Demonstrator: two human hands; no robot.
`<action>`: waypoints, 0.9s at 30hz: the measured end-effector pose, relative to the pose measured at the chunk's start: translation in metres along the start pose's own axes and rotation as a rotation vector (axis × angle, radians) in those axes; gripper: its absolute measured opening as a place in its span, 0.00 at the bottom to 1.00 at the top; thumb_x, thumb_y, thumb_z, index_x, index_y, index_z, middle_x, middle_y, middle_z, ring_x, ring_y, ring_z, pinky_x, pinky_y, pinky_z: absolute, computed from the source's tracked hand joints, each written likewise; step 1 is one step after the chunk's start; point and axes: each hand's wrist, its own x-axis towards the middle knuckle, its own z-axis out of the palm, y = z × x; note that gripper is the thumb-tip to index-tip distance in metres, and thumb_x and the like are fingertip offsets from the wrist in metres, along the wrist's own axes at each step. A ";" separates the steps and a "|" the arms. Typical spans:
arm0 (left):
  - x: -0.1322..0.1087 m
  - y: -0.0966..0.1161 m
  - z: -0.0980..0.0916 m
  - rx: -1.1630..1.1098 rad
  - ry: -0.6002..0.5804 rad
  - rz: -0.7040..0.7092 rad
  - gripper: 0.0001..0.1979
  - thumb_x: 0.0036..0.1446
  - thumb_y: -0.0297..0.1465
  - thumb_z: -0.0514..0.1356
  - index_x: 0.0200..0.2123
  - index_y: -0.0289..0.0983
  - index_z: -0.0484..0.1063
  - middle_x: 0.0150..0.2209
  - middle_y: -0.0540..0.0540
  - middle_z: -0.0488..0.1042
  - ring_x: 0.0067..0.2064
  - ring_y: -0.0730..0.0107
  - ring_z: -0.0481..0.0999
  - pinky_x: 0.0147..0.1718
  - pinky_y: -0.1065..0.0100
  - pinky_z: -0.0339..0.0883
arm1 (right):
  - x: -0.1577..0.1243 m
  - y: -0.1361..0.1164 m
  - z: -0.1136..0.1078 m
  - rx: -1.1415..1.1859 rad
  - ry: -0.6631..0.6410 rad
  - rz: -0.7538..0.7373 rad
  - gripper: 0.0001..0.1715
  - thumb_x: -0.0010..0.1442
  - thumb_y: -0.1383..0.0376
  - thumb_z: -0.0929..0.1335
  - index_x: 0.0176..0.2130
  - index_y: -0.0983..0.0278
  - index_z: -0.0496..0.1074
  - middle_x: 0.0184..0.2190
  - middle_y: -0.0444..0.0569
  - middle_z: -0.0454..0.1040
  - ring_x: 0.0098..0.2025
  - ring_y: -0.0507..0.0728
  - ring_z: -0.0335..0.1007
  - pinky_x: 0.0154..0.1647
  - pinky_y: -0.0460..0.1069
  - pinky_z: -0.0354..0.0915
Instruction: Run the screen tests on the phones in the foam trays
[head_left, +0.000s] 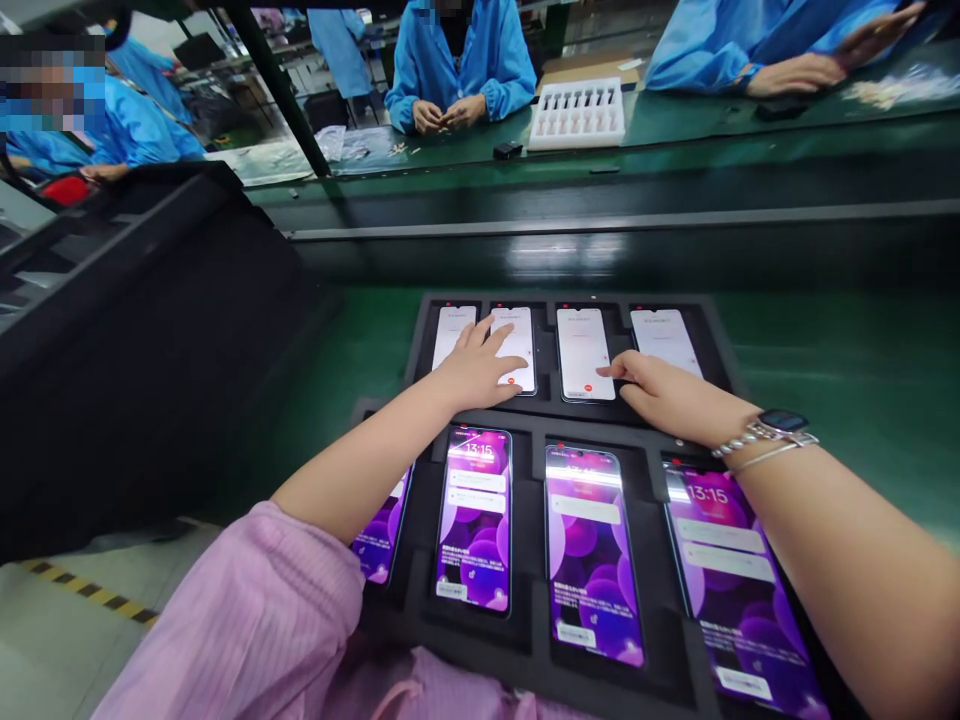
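Two black foam trays hold phones in rows on the belt. In the far tray [570, 420], several phones show white screens. My left hand [476, 368] lies spread across the second far phone [517, 340], with fingers on its screen, and reaches toward the first [452, 335]. My right hand [660, 388] rests on the foam, its fingertips at the lower right corner of the third far phone [585, 350]. The fourth far phone [666, 340] sits just beyond it. Below my forearms, the near tray's phones [592, 555] show purple lock screens reading 13:15.
The trays sit on a green conveyor belt [825, 350], with a black cover [150, 350] to the left. Across a second belt, people in blue smocks [457, 60] work beside a white parts tray [576, 115]. Yellow-black tape [90, 595] marks the floor.
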 end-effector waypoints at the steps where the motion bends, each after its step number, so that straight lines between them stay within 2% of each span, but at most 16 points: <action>1: 0.002 -0.001 0.001 -0.014 -0.035 -0.011 0.24 0.69 0.44 0.60 0.65 0.46 0.73 0.79 0.40 0.45 0.78 0.35 0.35 0.74 0.36 0.34 | 0.000 -0.001 -0.001 -0.001 0.006 0.007 0.15 0.59 0.64 0.62 0.46 0.60 0.69 0.53 0.56 0.79 0.54 0.66 0.76 0.57 0.60 0.70; 6: 0.007 -0.005 0.004 -0.048 -0.085 -0.037 0.31 0.67 0.50 0.60 0.69 0.49 0.67 0.79 0.44 0.43 0.79 0.38 0.32 0.74 0.35 0.33 | -0.003 -0.009 -0.012 0.011 0.130 0.047 0.16 0.57 0.64 0.63 0.46 0.59 0.67 0.57 0.52 0.78 0.51 0.64 0.76 0.54 0.58 0.71; 11: 0.007 -0.006 0.006 -0.083 -0.118 -0.105 0.34 0.62 0.55 0.62 0.68 0.52 0.68 0.79 0.46 0.43 0.79 0.35 0.31 0.73 0.33 0.35 | -0.006 -0.011 -0.019 0.017 0.235 0.107 0.18 0.56 0.65 0.63 0.47 0.59 0.69 0.54 0.52 0.79 0.43 0.62 0.77 0.48 0.57 0.71; 15: 0.006 -0.005 0.007 -0.102 -0.013 -0.054 0.42 0.61 0.53 0.65 0.74 0.53 0.57 0.80 0.46 0.37 0.79 0.38 0.31 0.74 0.36 0.38 | -0.006 -0.012 -0.021 -0.011 0.273 0.111 0.23 0.58 0.65 0.63 0.52 0.60 0.73 0.48 0.54 0.79 0.43 0.64 0.76 0.48 0.57 0.71; 18: 0.005 -0.003 0.003 -0.128 0.068 -0.059 0.49 0.58 0.50 0.69 0.76 0.49 0.51 0.80 0.42 0.39 0.79 0.38 0.35 0.74 0.38 0.41 | -0.008 -0.016 -0.025 -0.050 0.305 0.118 0.25 0.59 0.65 0.62 0.54 0.63 0.74 0.45 0.56 0.78 0.47 0.67 0.76 0.50 0.58 0.70; 20: 0.003 -0.006 -0.003 -0.155 0.180 -0.124 0.43 0.62 0.45 0.66 0.75 0.47 0.53 0.79 0.43 0.44 0.78 0.44 0.42 0.75 0.43 0.43 | -0.011 -0.020 -0.028 -0.077 0.323 0.121 0.26 0.59 0.66 0.62 0.56 0.64 0.74 0.47 0.57 0.78 0.50 0.68 0.75 0.53 0.59 0.69; 23: -0.004 -0.022 -0.013 -0.174 0.371 -0.321 0.29 0.69 0.34 0.52 0.72 0.43 0.60 0.76 0.43 0.52 0.76 0.55 0.51 0.74 0.53 0.48 | -0.018 -0.023 -0.034 -0.101 0.357 0.135 0.27 0.62 0.66 0.61 0.58 0.65 0.74 0.50 0.59 0.78 0.52 0.68 0.74 0.55 0.59 0.68; 25: -0.013 -0.038 -0.017 -0.172 0.372 -0.445 0.26 0.68 0.31 0.50 0.68 0.43 0.66 0.74 0.42 0.58 0.74 0.54 0.57 0.73 0.52 0.52 | -0.024 -0.023 -0.038 -0.101 0.391 0.158 0.26 0.63 0.66 0.60 0.57 0.65 0.74 0.51 0.60 0.78 0.51 0.69 0.74 0.54 0.59 0.68; 27: -0.021 -0.052 -0.017 -0.173 0.298 -0.527 0.26 0.65 0.34 0.56 0.66 0.44 0.69 0.70 0.40 0.64 0.71 0.45 0.62 0.69 0.46 0.58 | -0.027 -0.020 -0.042 -0.089 0.430 0.192 0.25 0.64 0.66 0.60 0.56 0.65 0.74 0.51 0.61 0.79 0.51 0.69 0.75 0.53 0.60 0.67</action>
